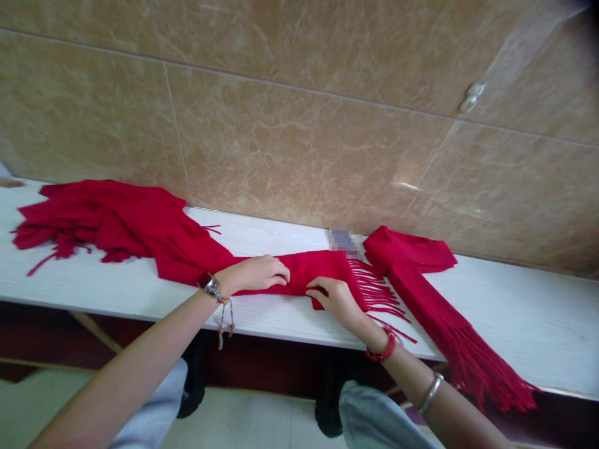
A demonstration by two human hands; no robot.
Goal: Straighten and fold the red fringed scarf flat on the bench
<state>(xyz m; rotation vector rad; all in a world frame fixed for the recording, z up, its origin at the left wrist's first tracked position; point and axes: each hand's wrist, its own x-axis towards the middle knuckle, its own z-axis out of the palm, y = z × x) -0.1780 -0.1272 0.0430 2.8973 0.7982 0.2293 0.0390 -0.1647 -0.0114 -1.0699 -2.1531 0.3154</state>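
Matt cloth scarf, glossy tiled wall.

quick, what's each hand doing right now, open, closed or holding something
Left hand: partly curled on the red scarf beneath it; grip cannot be told.
Right hand: curled at that scarf's near edge; whether pinching cloth cannot be told.

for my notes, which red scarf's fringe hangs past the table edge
The folded red fabric scarf at far right: its fringe overhangs, while the red scarf under the left hand has its fringe wholly on the white tabletop.
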